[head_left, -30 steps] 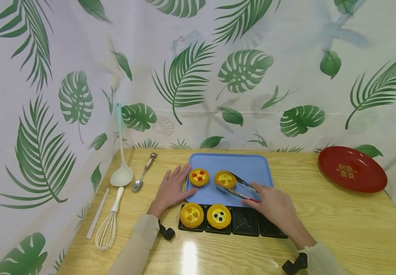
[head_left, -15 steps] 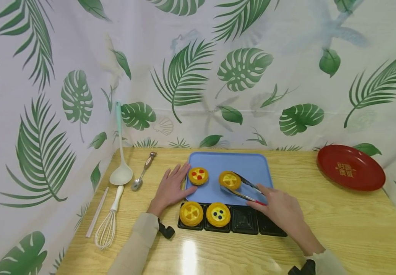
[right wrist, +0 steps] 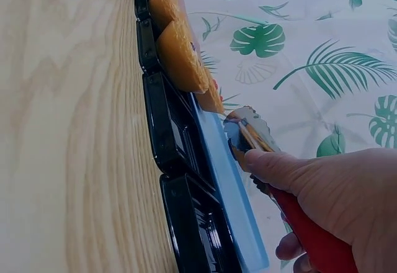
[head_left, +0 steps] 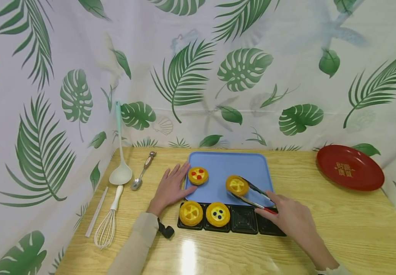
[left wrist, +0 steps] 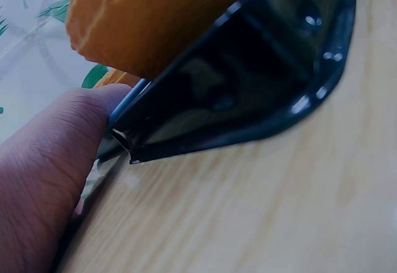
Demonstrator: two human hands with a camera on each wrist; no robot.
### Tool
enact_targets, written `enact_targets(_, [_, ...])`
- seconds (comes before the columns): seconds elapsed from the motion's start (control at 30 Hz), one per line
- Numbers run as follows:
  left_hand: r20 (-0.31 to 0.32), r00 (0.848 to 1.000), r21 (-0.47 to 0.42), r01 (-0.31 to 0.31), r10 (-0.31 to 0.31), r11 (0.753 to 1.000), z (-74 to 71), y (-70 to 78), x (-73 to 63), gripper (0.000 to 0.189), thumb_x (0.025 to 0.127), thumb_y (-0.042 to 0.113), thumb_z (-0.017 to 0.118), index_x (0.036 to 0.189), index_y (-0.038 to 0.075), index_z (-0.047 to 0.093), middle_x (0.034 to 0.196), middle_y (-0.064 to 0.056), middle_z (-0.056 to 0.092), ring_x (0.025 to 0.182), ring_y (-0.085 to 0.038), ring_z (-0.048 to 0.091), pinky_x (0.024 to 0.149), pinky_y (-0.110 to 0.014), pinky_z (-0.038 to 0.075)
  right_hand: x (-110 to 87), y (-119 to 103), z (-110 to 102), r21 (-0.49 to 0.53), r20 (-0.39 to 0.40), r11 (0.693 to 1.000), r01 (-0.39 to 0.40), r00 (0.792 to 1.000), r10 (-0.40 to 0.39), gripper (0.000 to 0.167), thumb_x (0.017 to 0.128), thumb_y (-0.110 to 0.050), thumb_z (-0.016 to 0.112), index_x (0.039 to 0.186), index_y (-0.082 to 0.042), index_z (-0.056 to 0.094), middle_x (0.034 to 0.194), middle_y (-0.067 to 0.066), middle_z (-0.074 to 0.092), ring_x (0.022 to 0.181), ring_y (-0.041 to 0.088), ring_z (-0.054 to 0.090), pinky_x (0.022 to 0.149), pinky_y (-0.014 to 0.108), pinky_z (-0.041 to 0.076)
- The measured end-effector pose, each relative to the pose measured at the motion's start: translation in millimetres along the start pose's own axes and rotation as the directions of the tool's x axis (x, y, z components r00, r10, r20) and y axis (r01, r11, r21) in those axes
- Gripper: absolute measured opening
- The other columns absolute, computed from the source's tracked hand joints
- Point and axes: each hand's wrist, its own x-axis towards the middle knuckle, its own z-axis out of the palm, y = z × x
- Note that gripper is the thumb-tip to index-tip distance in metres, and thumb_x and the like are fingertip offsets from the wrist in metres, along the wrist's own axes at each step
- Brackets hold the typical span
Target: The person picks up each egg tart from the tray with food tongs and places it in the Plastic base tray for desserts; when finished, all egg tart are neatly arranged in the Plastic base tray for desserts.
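Note:
My right hand (head_left: 292, 217) holds metal tongs (head_left: 247, 200) with a red handle (right wrist: 313, 232). Between the tong tips is a round tart (head_left: 237, 185) with yellow wedge topping, over the near right part of the blue tray (head_left: 230, 162); in the right wrist view it is mostly hidden behind the tongs. My left hand (head_left: 172, 189) rests with spread fingers on the tray's left edge. Beside its thumb, a tart with red dots (head_left: 198, 175) lies on the tray. In front stands a row of black moulds (head_left: 244, 220); its two left ones hold a wedge-topped tart (head_left: 191, 213) and a blueberry-dotted tart (head_left: 218, 214).
To the left lie a ladle (head_left: 120, 175), a spoon (head_left: 137, 184), a white whisk (head_left: 105, 231) and a pale stick (head_left: 96, 212). A red oval plate (head_left: 350, 168) stands at the back right. Leaf-patterned cloth (head_left: 198, 76) hangs behind the table.
The tongs and the tart between them have moved right and slightly nearer over the blue tray, along with my right hand. My left hand has stayed in place.

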Motion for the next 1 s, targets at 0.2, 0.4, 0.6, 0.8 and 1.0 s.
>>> enact_targets(0.2, [0.006, 1.0, 0.002, -0.001, 0.001, 1.0, 0.3, 0.7, -0.3, 0.098, 0.094, 0.076, 0.05, 0.17, 0.023, 0.017, 0.174, 0.008, 0.017, 0.161, -0.026, 0.017, 0.129, -0.055, 0.008, -13.5, 2.5, -8.0, 0.01, 0.042, 1.0, -0.03, 0.999, 0.029, 0.08, 0.083, -0.069, 0.075, 0.138, -0.011, 0.068, 0.116, 0.017, 0.076, 0.053, 0.015, 0.052, 0.039, 0.031, 0.033])
enact_targets(0.4, [-0.005, 1.0, -0.014, -0.006, 0.006, 1.0, -0.7, 1.3, -0.7, 0.098, 0.094, 0.075, 0.052, 0.169, 0.021, 0.019, 0.174, 0.005, 0.02, 0.161, -0.027, 0.018, 0.129, -0.056, 0.008, -24.5, 3.9, -16.0, 0.029, 0.092, 0.998, -0.064, 0.994, 0.061, 0.082, 0.083, -0.07, 0.074, 0.139, -0.011, 0.067, 0.08, -0.002, 0.067, 0.051, 0.013, 0.042, 0.042, 0.032, 0.03])
enact_targets(0.6, [-0.002, 1.0, 0.0, -0.007, 0.007, 1.0, 1.0, -0.2, 0.1, 0.098, 0.094, 0.077, 0.049, 0.169, 0.022, 0.018, 0.174, 0.005, 0.02, 0.161, -0.027, 0.017, 0.129, -0.056, 0.009, -37.3, 5.2, -21.8, 0.043, 0.095, 0.997, -0.065, 0.994, 0.061, 0.077, 0.081, -0.067, 0.078, 0.135, -0.012, 0.07, 0.067, -0.009, 0.047, 0.052, 0.013, 0.038, 0.043, 0.031, 0.027])
enact_targets(0.8, [0.007, 1.0, 0.0, 0.0, 0.0, 1.0, 1.9, -0.9, 1.0, 0.098, 0.094, 0.078, 0.048, 0.17, 0.023, 0.017, 0.174, 0.007, 0.018, 0.161, -0.025, 0.015, 0.129, -0.054, 0.007, -50.4, 4.6, -25.0, 0.065, 0.127, 0.995, -0.073, 0.99, 0.064, 0.077, 0.079, -0.07, 0.078, 0.132, -0.014, 0.073, 0.068, -0.01, 0.044, 0.054, 0.011, 0.037, 0.046, 0.029, 0.026])
enact_targets(1.0, [0.019, 1.0, 0.007, 0.009, -0.009, 1.0, 2.5, -1.9, 0.9, 0.099, 0.094, 0.079, 0.047, 0.17, 0.024, 0.015, 0.174, 0.008, 0.016, 0.162, -0.023, 0.013, 0.13, -0.053, 0.006, -62.2, 1.5, -28.6, 0.057, 0.188, 0.996, -0.074, 0.98, 0.062, 0.07, 0.077, -0.071, 0.079, 0.126, -0.021, 0.075, 0.067, -0.011, 0.044, 0.055, 0.01, 0.037, 0.046, 0.029, 0.025])
